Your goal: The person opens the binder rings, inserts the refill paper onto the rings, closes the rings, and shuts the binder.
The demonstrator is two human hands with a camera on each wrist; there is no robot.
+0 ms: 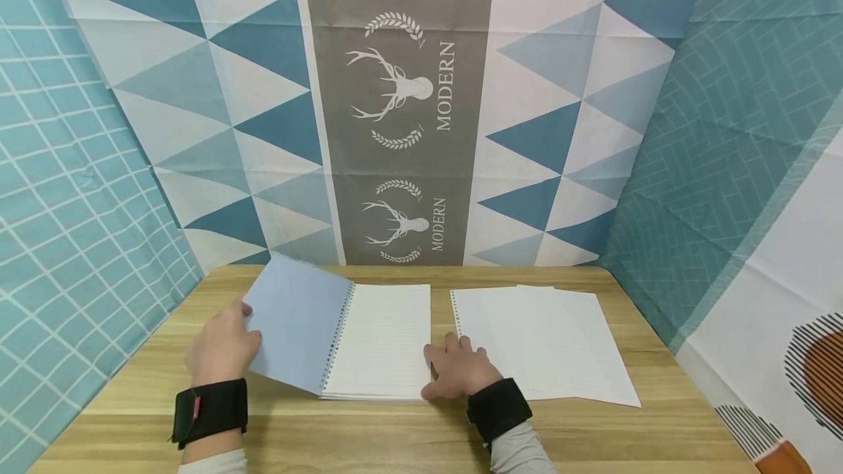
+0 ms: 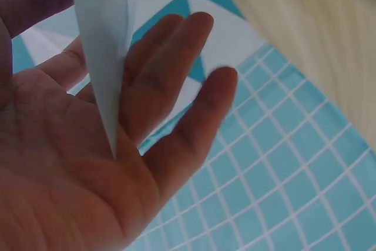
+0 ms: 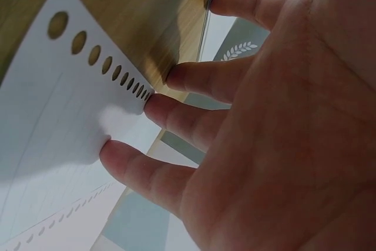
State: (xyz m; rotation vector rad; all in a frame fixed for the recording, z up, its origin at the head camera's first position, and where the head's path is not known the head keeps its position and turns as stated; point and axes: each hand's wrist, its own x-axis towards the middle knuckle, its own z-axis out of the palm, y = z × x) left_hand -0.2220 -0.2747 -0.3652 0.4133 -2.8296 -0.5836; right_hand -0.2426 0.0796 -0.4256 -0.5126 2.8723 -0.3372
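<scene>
A spiral notebook lies opened on the table, its pale blue cover point(image 1: 299, 324) raised at a slant on the left and its ruled white pages point(image 1: 388, 342) flat on the right. My left hand point(image 1: 224, 342) pinches the cover's outer edge between thumb and fingers; in the left wrist view the cover point(image 2: 103, 33) shows as a thin wedge across the palm. My right hand point(image 1: 464, 371) is spread, with the thumb at the notebook's right edge. Two of its fingertips rest on a loose, hole-punched sheet point(image 3: 70, 104) beside the notebook.
Several loose white sheets point(image 1: 546, 342) overlap on the right of the wooden table point(image 1: 356, 434). Patterned cloth point(image 1: 408, 218) hangs along the table's back edge, with blue checked cloth point(image 1: 72, 240) at the left and teal cloth point(image 1: 685, 211) at the right.
</scene>
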